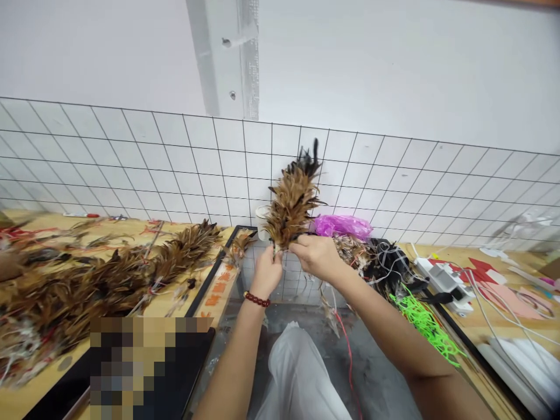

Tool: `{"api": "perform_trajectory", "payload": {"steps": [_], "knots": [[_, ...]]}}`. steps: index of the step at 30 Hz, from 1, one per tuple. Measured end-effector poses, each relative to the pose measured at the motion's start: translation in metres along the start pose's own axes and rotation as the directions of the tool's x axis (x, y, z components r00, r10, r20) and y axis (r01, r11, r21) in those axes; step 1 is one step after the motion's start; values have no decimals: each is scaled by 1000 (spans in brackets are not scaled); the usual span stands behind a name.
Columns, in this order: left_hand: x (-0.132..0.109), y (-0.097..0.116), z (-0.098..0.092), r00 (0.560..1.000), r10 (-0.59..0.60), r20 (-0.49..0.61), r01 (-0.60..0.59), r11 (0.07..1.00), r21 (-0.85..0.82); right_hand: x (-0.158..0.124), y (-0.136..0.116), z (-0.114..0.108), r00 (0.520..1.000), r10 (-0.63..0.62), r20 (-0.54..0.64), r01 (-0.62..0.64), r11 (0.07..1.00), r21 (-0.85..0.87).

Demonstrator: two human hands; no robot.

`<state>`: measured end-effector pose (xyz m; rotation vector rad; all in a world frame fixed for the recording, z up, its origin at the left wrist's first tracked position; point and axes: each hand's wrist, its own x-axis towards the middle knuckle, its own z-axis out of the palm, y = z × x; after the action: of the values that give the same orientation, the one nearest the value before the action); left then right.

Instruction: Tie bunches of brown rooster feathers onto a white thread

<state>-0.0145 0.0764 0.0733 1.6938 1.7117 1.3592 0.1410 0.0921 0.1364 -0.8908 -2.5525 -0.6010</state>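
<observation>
A bunch of brown and black feathers (292, 201) stands upright in front of the wire grid. Both hands meet at its base. My left hand (268, 271), with a red bead bracelet on the wrist, pinches the lower end of the bunch. My right hand (315, 255) is closed round the base from the right side. Thin white string trails down from under my right hand. A red cord (347, 356) hangs below it.
A long heap of brown feathers (109, 280) lies on the wooden bench at left. A pink plastic bag (342, 225), a tangle of dark feathers and string (376, 259), green netting (422, 321) and a white power strip (441, 277) sit at right. A white wire grid (175, 169) backs the bench.
</observation>
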Motion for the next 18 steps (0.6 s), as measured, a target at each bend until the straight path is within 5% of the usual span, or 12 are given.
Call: {"api": "perform_trajectory", "payload": {"steps": [4, 7, 13, 18], "knots": [[-15, 24, -2, 971, 128, 202, -196, 912, 360, 33, 11, -15, 982, -158, 99, 157, 987, 19], [-23, 35, -6, 934, 189, 303, -326, 800, 504, 44, 20, -18, 979, -134, 155, 124, 989, 75], [-24, 36, -10, 950, 212, 231, -305, 790, 532, 45, 40, -8, 972, 57, 228, -122, 951, 283], [-26, 38, -10, 922, 250, 296, -373, 779, 504, 60, 37, 0, 931, 31, 363, -185, 898, 399]]}}
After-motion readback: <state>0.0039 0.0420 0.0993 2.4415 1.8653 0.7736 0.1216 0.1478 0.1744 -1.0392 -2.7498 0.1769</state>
